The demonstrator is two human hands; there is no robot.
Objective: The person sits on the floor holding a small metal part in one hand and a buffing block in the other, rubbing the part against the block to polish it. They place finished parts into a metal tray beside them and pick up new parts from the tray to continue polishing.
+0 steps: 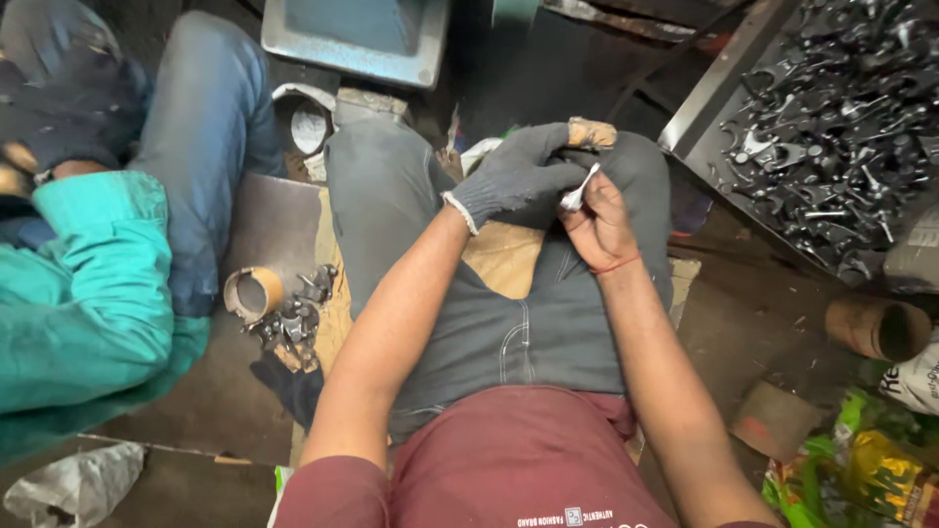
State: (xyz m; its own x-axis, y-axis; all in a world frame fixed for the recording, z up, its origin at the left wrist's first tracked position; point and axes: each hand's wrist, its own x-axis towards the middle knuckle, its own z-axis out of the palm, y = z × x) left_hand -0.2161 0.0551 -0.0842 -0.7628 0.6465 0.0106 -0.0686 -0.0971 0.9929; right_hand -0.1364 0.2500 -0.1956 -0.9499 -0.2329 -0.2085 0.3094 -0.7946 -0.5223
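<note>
White, a small strip [579, 191] sits pinched in my bare right hand [599, 227] over my right knee. My gloved left hand [515, 179] closes beside it, fingertips touching its top.

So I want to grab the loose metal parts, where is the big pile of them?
In the head view, the pile of dark metal parts fills a tray at the upper right, beyond the person's right hand.
</note>
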